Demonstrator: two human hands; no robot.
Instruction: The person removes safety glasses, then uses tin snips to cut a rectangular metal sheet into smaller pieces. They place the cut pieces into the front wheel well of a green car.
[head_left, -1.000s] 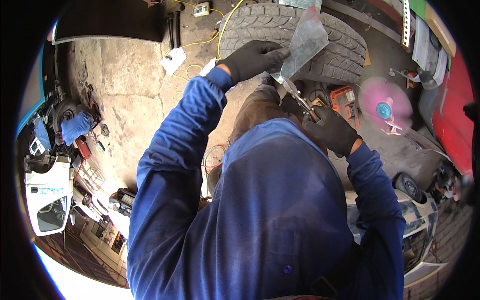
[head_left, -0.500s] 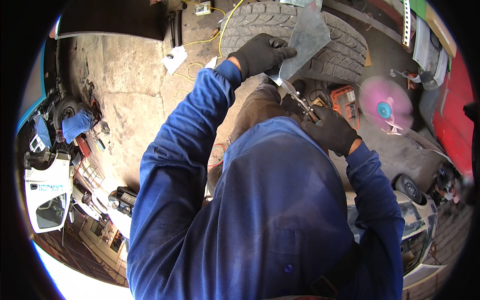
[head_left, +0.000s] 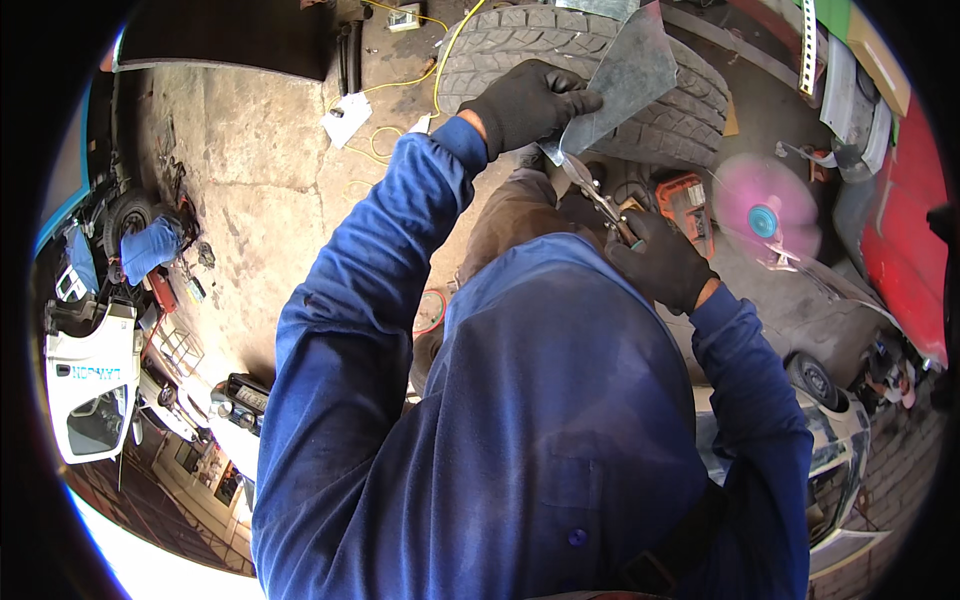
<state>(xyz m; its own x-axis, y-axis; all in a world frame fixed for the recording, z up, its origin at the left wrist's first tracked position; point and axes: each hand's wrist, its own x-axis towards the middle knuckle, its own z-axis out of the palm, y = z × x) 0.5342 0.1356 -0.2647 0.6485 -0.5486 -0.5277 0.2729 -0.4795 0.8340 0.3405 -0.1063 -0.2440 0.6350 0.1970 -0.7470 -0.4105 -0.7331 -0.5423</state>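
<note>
Left hand (head_left: 528,100) pinches the metal sheet (head_left: 622,80) above the tire (head_left: 690,110); right hand (head_left: 662,262), gripping snips (head_left: 596,195), lies below, blades pointing up toward its lower edge.

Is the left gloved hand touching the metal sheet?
Touching: the head view shows the left hand with its fingers curled over the metal sheet's lower edge, gripping it.

metal sheet (head_left: 628,82): grey, thin, flat, with angled edges; held upright above the left hand's grip, which pinches its lower corner
snips (head_left: 598,198): slim metal blades (closed or nearly, hard to tell) slanting up from the right hand's grip, tip at the sheet's lower edge
</note>
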